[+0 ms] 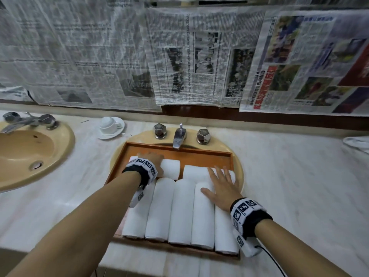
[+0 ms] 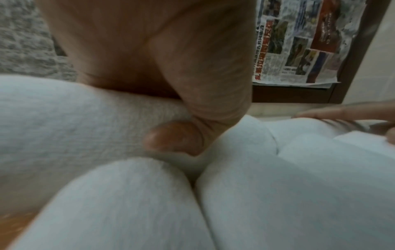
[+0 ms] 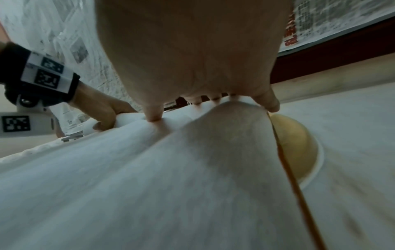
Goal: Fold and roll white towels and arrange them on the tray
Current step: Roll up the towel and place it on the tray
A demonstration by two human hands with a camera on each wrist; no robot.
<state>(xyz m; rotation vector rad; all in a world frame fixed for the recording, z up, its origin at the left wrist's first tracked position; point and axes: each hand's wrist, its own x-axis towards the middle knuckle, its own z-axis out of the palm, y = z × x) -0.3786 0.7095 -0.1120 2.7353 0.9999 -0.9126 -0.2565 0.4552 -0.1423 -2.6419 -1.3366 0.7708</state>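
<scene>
We find our left hand [image 1: 154, 159] gripping the back-row roll [image 1: 170, 168] lying crosswise at the tray [image 1: 179, 151] far edge, our right hand [image 1: 221, 185] resting flat on neighbouring rolls.

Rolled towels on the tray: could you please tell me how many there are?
7 visible. Five lie side by side in the near row of the wooden tray; two lie crosswise behind, one under the left hand, one under the right hand. The arms may hide more.
</scene>
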